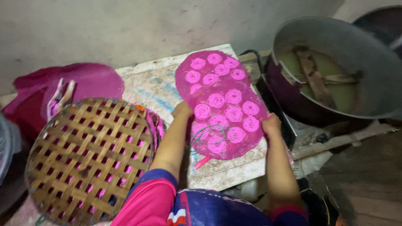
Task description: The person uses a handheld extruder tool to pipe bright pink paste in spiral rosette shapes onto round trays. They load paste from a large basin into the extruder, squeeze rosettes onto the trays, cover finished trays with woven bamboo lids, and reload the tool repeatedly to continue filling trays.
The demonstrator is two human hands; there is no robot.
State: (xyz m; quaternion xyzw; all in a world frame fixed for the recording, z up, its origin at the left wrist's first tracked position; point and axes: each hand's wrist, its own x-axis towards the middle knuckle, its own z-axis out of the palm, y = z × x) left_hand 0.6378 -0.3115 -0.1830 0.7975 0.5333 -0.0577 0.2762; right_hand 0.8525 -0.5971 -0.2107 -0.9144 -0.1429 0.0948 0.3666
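Pink coil-patterned sheet (222,106) lies mid-frame over the pale bench (153,86); lift it evenly from both edges so it doesn't tear. Your left hand (182,110) pinches its left edge, your right hand (271,124) its right, each grip closed on it. A woven bamboo tray (86,161) sits lower left, a big wok (335,67) upper right.

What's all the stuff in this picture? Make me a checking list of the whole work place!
Surface: worn white board with blue streaks.
Job's things: round pink tray covered with lighter pink coils.
Clutter: woven bamboo tray on the left; magenta cloth behind it.
Grippers: left hand and right hand each grip an edge of the pink tray.
Cables: dark hose near the wok.
Surroundings: large metal wok holding greenish liquid; grey wall.
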